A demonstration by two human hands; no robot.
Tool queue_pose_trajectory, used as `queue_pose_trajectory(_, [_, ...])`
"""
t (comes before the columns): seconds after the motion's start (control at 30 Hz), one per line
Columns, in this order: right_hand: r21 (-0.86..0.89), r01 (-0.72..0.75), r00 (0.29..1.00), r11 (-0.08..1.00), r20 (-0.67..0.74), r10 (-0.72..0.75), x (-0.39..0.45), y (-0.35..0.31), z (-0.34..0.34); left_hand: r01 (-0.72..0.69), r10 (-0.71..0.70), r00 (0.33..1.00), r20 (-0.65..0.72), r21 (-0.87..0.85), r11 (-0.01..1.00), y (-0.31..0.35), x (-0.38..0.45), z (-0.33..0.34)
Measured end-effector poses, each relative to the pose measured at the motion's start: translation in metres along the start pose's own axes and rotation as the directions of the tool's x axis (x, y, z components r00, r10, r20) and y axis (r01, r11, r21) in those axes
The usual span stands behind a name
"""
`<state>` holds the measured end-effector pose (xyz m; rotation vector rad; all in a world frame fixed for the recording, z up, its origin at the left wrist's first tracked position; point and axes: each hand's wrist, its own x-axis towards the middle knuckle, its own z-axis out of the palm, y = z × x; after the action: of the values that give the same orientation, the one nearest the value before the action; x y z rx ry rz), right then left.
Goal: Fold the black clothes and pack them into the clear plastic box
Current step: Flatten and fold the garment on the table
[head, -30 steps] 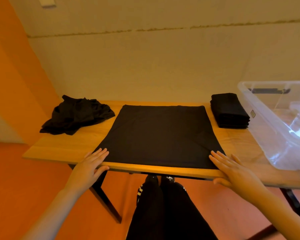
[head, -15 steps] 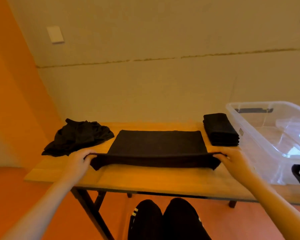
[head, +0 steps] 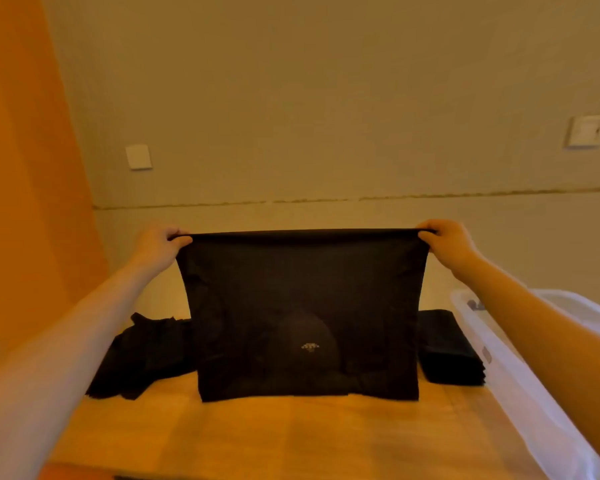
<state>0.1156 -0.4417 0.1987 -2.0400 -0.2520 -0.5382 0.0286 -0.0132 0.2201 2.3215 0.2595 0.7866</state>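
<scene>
From my head camera: my left hand (head: 160,245) and right hand (head: 445,242) are spread wide apart, each pinching a top corner of the black garment (head: 305,317), which hangs over the wooden table (head: 291,438). Crumpled black clothes (head: 146,358) lie left, a folded stack (head: 449,348) right, beside the clear plastic box (head: 520,386).

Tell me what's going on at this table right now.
A person is folding black clothes. The left hand and the right hand each pinch a top corner of a black garment, holding it up so it hangs with its lower edge near the wooden table. A crumpled pile of black clothes lies on the left, a stack of folded black clothes on the right, next to the clear plastic box. Whether anything is packed in the box cannot be seen.
</scene>
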Motion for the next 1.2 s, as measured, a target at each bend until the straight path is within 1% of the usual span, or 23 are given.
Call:
queue_pose_trajectory(0.13, [0.046, 0.008, 1.0, 0.999, -0.016, -0.007, 0.008, -0.008, -0.008, -0.062, 0.062, 0.997, -0.044, 0.014, 0.998, 0.007, -0.002, -0.01])
queue_pose_trajectory(0.27, [0.193, -0.004, 0.998, 0.981, -0.055, 0.015, 0.0, -0.012, -0.014, -0.104, 0.099, 0.988, -0.115, -0.04, 0.994, 0.016, -0.014, -0.016])
queue_pose_trajectory(0.43, [0.321, -0.017, 0.997, 0.947, -0.063, 0.04, -0.015, -0.019, -0.022, -0.165, 0.144, 0.974, -0.173, -0.111, 0.98, 0.037, -0.028, -0.026])
queue_pose_trajectory(0.57, [0.428, -0.03, 0.996, 0.903, -0.061, 0.062, -0.019, -0.026, -0.036, -0.212, 0.184, 0.956, -0.23, -0.103, 0.972, 0.049, -0.033, -0.044])
queue_pose_trajectory(0.73, [0.519, -0.043, 0.999, 0.854, 0.019, 0.039, -0.019, -0.029, -0.05, -0.188, 0.16, 0.956, -0.244, -0.095, 0.978, 0.05, -0.03, -0.055])
queue_pose_trajectory(0.83, [0.576, -0.107, 0.994, 0.811, 0.045, 0.099, -0.014, -0.021, -0.038, -0.135, 0.109, 0.974, -0.2, -0.126, 0.983, 0.039, -0.021, -0.037])
queue_pose_trajectory(0.9, [0.548, -0.159, 0.987, 0.821, 0.059, 0.152, -0.014, -0.007, -0.024, -0.084, 0.066, 0.99, -0.124, -0.14, 0.987, 0.025, -0.018, -0.019])
queue_pose_trajectory(0.97, [0.473, -0.233, 0.972, 0.85, 0.085, 0.219, -0.012, 0.022, 0.0, -0.012, 0.009, 1.0, -0.024, -0.11, 0.994, 0.001, -0.013, 0.007])
queue_pose_trajectory(1.03, [0.379, -0.318, 0.948, 0.869, 0.115, 0.297, -0.012, 0.059, 0.028, 0.063, -0.058, 0.995, 0.079, -0.073, 0.995, -0.026, -0.013, 0.038])
queue_pose_trajectory(1.1, [0.253, -0.396, 0.918, 0.883, 0.146, 0.37, -0.014, 0.098, 0.057, 0.147, -0.138, 0.974, 0.177, -0.039, 0.988, -0.055, -0.016, 0.071])
queue_pose_trajectory(1.2, [0.058, -0.428, 0.892, 0.902, 0.185, 0.412, -0.013, 0.139, 0.094, 0.251, -0.251, 0.924, 0.29, 0.037, 0.967, -0.101, -0.014, 0.119])
